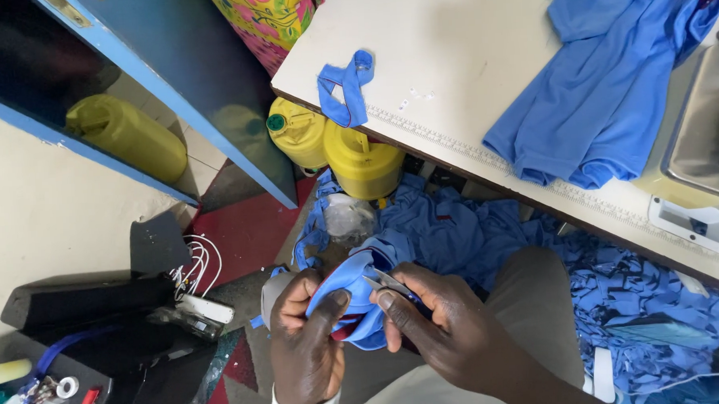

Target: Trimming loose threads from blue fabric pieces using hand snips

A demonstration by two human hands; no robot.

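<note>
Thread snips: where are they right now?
Head view, bottom centre: the thread snips are in the right hand, blades against the blue fabric piece that the left hand pinches, over the lap.

Soft, even daylight lit the scene; the tabletop (450, 53) at one o'clock glared palely, edges bowed, focus sharp.

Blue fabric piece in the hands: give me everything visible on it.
The blue fabric piece is a soft, knit-looking cloth with a red edge showing underneath. It is bunched and folded over, held above the person's lap. The left hand pinches it from the left, thumb on top. The right hand holds small metal snips whose blades rest against its upper fold. Its full shape is hidden by the hands.
</note>
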